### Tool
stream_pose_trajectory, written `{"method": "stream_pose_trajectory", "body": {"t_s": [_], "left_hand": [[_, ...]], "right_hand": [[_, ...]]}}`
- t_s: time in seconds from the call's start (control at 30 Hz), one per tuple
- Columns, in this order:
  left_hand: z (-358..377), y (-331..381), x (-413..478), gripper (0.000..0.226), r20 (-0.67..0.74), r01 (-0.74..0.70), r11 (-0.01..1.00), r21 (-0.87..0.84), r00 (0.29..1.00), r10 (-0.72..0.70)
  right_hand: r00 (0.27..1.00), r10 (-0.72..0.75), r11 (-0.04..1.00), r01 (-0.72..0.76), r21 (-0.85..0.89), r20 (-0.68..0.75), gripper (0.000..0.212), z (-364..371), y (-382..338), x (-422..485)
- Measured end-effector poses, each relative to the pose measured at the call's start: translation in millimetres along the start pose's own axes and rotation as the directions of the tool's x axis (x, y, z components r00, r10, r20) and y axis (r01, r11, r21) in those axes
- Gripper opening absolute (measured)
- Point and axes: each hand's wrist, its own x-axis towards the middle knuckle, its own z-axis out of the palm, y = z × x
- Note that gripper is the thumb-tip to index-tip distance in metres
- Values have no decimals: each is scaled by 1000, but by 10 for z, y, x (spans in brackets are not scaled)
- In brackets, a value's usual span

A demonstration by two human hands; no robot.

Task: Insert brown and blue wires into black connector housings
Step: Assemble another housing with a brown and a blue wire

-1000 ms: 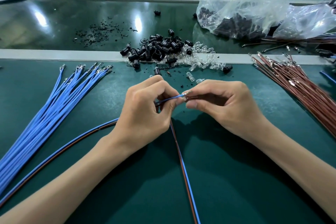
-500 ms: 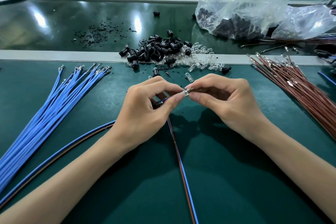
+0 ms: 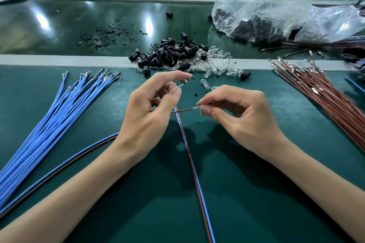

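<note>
My left hand (image 3: 147, 112) is raised over the green mat, its thumb and middle finger pinching the metal terminal end of a blue wire (image 3: 199, 185). My right hand (image 3: 239, 116) pinches the terminal end of a brown wire (image 3: 184, 111) that bends across toward the left hand. Both wires run together down the mat toward me. A pile of black connector housings (image 3: 169, 53) lies beyond the hands at the mat's far edge. A second brown and blue wire pair (image 3: 65, 169) passes under my left wrist.
A fan of blue wires (image 3: 51, 124) lies at the left, a bundle of brown wires (image 3: 324, 94) at the right. Clear bulbs (image 3: 217, 65) sit beside the housings. A plastic bag (image 3: 264, 6) with black parts stands at the back right. Black debris (image 3: 106, 35) dots the far belt.
The two hands have drawn apart. The terminals that met between the fingertips are now separate, the left hand lifted with the blue end, the right hand lower with the brown end.
</note>
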Motion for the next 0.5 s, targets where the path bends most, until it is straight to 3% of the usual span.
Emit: {"method": "stream_pose_trajectory", "body": {"t_s": [0.17, 0.23, 0.5], "left_hand": [[-4, 9, -2, 7, 16, -113, 990, 81, 994, 112], [4, -10, 5, 12, -20, -138, 981, 134, 990, 142], [19, -13, -2, 13, -33, -54, 992, 112, 998, 58]], "right_hand": [[998, 58, 991, -58, 120, 1, 9, -15, 11, 12], [998, 65, 988, -67, 140, 19, 13, -6, 9, 18], [997, 72, 989, -74, 128, 20, 9, -21, 37, 19]]}}
